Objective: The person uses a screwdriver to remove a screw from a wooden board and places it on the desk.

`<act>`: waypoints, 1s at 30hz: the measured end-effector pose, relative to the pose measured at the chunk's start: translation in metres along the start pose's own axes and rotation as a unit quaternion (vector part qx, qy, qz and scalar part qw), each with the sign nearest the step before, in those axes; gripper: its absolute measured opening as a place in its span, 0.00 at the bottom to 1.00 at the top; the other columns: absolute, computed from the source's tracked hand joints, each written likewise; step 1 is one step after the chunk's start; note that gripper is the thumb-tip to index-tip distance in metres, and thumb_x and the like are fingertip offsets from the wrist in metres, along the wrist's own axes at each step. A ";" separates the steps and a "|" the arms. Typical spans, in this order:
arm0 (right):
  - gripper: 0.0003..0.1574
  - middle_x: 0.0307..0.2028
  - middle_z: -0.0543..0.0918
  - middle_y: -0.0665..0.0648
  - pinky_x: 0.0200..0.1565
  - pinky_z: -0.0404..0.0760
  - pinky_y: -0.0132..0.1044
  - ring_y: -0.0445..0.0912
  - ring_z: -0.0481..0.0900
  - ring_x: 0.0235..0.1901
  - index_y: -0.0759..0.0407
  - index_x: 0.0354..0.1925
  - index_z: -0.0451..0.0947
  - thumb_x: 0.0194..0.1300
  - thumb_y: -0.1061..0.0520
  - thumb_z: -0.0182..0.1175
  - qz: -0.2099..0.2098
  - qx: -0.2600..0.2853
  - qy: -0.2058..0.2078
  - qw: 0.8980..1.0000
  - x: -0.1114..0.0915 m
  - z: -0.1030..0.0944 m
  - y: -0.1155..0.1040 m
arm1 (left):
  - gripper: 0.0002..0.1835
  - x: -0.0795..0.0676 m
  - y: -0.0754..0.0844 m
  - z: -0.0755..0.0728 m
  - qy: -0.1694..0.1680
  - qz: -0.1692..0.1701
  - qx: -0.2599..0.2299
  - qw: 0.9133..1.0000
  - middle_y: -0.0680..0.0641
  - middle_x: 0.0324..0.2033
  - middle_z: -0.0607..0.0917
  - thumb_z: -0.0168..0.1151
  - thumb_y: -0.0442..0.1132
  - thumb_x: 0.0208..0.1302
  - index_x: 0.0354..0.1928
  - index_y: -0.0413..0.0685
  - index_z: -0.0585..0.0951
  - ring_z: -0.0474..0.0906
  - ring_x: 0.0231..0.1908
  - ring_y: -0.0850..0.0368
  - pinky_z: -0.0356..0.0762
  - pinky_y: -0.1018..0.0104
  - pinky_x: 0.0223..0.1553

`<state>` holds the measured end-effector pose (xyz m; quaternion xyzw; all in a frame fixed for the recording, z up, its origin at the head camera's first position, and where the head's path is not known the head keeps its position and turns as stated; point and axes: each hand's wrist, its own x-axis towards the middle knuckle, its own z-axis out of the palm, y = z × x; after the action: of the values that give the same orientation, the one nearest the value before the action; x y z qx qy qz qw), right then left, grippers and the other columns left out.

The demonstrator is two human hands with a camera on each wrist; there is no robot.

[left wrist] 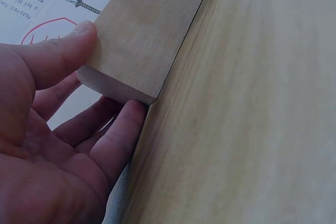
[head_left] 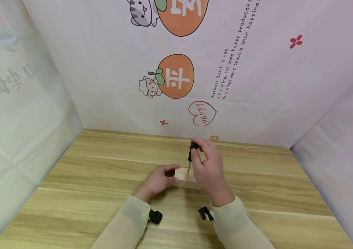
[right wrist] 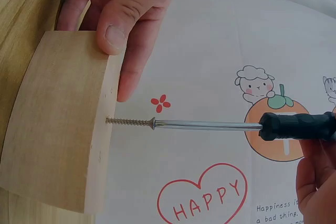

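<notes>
A pale wooden block (head_left: 186,183) lies on the table, with small holes in its top face. My left hand (head_left: 159,181) grips the block's left end, thumb on the near side and fingers round the end and far side. A screw (right wrist: 130,122) stands in the block's top face, its tip at the wood and most of its thread exposed. The screwdriver (right wrist: 210,125) has a black handle and a steel shaft whose tip meets the screw head. My right hand (head_left: 210,166) holds the screwdriver's handle above the block; in the right wrist view only some fingers show.
The wood-grain table (head_left: 101,180) extends around the block. Behind it hangs a white printed cloth (head_left: 117,103), with more pale cloth at both sides. A small black wrist camera (head_left: 155,217) sits at the left cuff, another black camera (head_left: 205,213) at the right cuff.
</notes>
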<state>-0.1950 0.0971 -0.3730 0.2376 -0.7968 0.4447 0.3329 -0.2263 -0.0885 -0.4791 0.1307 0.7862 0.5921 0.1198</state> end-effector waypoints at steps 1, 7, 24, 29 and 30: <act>0.19 0.44 0.82 0.57 0.45 0.78 0.48 0.47 0.77 0.43 0.62 0.55 0.81 0.66 0.67 0.63 -0.002 0.000 -0.001 1.000 0.000 0.000 0.000 | 0.25 0.000 0.000 0.000 0.001 -0.001 0.001 1.000 0.50 0.58 0.80 0.73 0.40 0.61 0.61 0.57 0.82 0.73 0.60 0.52 0.70 0.52 0.60; 0.20 0.40 0.75 0.55 0.42 0.78 0.43 0.47 0.75 0.39 0.59 0.51 0.82 0.61 0.61 0.72 0.027 -0.005 0.008 1.000 0.000 0.002 0.000 | 0.25 0.000 0.001 -0.001 -0.001 0.001 0.004 1.000 0.50 0.59 0.79 0.73 0.39 0.61 0.61 0.57 0.82 0.71 0.62 0.51 0.69 0.51 0.61; 0.21 0.42 0.78 0.54 0.40 0.79 0.43 0.43 0.76 0.38 0.56 0.51 0.83 0.58 0.60 0.74 0.035 0.027 0.029 0.999 0.000 0.001 0.003 | 0.25 0.000 0.000 0.000 0.002 -0.006 0.010 1.000 0.50 0.60 0.79 0.73 0.40 0.61 0.61 0.58 0.82 0.70 0.63 0.50 0.68 0.50 0.61; 0.22 0.41 0.80 0.55 0.43 0.79 0.33 0.44 0.79 0.39 0.56 0.54 0.84 0.62 0.65 0.69 0.041 0.042 0.037 0.998 -0.001 0.001 0.005 | 0.25 -0.001 0.002 0.000 0.003 -0.005 0.004 1.000 0.50 0.60 0.79 0.73 0.39 0.61 0.61 0.58 0.82 0.70 0.62 0.51 0.68 0.51 0.61; 0.22 0.42 0.81 0.56 0.45 0.79 0.31 0.45 0.80 0.41 0.57 0.55 0.83 0.63 0.67 0.68 0.040 0.043 0.036 0.998 -0.001 0.001 0.004 | 0.25 -0.001 0.002 0.000 0.003 -0.005 0.004 1.000 0.50 0.60 0.79 0.73 0.39 0.61 0.61 0.58 0.82 0.70 0.62 0.51 0.69 0.51 0.60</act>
<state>-0.1973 0.0986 -0.3763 0.2033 -0.7733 0.4998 0.3329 -0.2255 -0.0879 -0.4770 0.1249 0.7893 0.5890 0.1201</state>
